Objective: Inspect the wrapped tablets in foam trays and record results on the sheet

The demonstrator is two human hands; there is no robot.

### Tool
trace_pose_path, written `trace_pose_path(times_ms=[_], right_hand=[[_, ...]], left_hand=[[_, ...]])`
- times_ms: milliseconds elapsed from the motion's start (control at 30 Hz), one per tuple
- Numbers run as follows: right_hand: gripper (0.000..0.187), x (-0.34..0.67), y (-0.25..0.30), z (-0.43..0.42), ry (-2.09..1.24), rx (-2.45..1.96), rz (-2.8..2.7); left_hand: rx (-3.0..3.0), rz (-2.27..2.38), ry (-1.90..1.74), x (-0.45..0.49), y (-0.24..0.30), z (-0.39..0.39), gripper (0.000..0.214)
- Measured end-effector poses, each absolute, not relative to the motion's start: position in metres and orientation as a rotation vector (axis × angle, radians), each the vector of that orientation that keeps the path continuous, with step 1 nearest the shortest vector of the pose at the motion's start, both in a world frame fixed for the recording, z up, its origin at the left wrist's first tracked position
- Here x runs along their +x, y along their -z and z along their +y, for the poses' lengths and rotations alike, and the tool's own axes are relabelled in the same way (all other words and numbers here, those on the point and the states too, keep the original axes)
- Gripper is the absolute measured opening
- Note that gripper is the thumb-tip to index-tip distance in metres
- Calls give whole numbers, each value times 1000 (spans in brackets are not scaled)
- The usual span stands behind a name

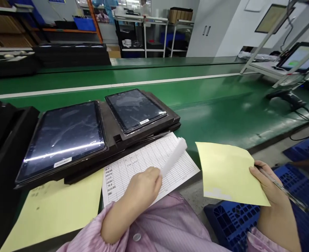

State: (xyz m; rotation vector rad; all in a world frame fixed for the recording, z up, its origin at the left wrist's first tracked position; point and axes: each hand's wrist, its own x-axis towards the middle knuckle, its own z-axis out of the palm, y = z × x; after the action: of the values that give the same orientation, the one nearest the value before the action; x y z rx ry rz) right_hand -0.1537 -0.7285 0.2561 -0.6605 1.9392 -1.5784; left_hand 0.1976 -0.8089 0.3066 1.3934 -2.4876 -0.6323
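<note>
My left hand (145, 183) is closed on a curled white paper slip (173, 158), pinched at its lower end. Under that hand lies a printed form (129, 175) with a ruled grid, partly hidden by my wrist. My right hand (271, 183) grips a yellow paper sheet (226, 171) by its right edge, with a pen (292, 197) also tucked in the same hand. Beyond the form, two dark-screened tablets, the left tablet (65, 129) and the right tablet (135, 108), rest in a black foam tray (107, 120).
Another yellow sheet (62, 206) lies at the lower left, beside black foam trays (2, 150). A green conveyor belt (209, 92) runs across. To the right are a handheld scanner (288, 98), a monitor (301, 56) and blue plastic pallets (230, 220) on the floor.
</note>
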Motion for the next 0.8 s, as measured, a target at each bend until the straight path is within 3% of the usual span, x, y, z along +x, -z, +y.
trace_pose_path(times_ms=[167,433,800], right_hand=[[42,-126,-267,-762,1337,-767,1800],[23,-72,-288,-836,771,-1388,1943],[20,-17,-270,-851,861,-1483,1914]], left_hand=[[1392,-2120,435,211,-308,-807,28],[1100,-2175,42,209,-304,-813,31],[982,-2337,-174,204,-306,-807,33]])
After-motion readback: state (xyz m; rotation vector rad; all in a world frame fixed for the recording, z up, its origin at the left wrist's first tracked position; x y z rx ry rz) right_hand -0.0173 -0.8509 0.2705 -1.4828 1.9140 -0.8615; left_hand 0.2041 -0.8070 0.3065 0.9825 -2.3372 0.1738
